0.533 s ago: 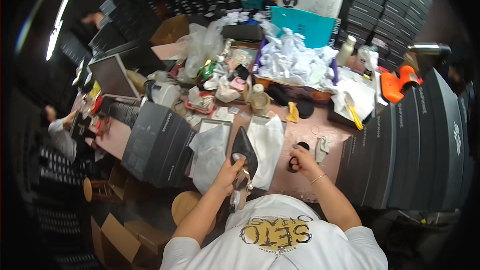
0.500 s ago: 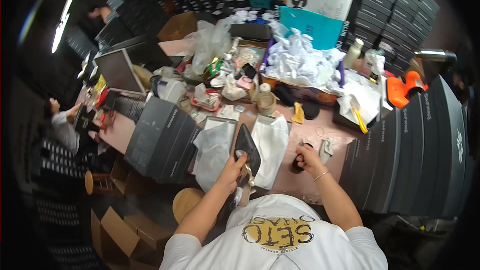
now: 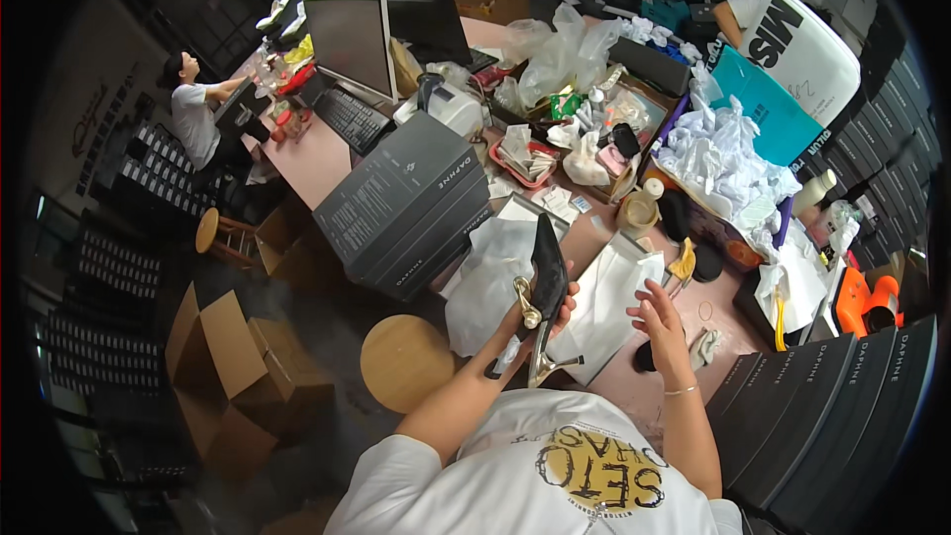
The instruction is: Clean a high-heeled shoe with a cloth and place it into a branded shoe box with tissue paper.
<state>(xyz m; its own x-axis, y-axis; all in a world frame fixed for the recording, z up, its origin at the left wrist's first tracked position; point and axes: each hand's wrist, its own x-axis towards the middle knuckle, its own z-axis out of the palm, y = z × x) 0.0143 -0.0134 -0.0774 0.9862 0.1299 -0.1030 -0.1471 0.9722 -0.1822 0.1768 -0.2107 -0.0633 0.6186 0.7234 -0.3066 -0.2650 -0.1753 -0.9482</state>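
My left hand (image 3: 532,322) grips a black high-heeled shoe (image 3: 546,272) with a gold buckle and a thin gold heel, holding it sole-up above the pink table's front edge (image 3: 624,386). My right hand (image 3: 661,322) hovers open just right of the shoe, fingers spread, over a white paper bag (image 3: 609,297). Crumpled white tissue paper (image 3: 485,282) lies left of the shoe. A small dark object (image 3: 645,357) sits on the table below my right hand.
A stack of dark grey shoeboxes (image 3: 406,203) stands at the left, more boxes (image 3: 822,416) at the right. A box of crumpled tissue (image 3: 728,163), a monitor (image 3: 349,40), a round wooden stool (image 3: 404,362) and cardboard boxes (image 3: 233,376) surround me. Another person (image 3: 193,119) sits far left.
My right hand has lifted off the table and opened beside the shoe. The left hand still holds the shoe, tipped slightly more upright.
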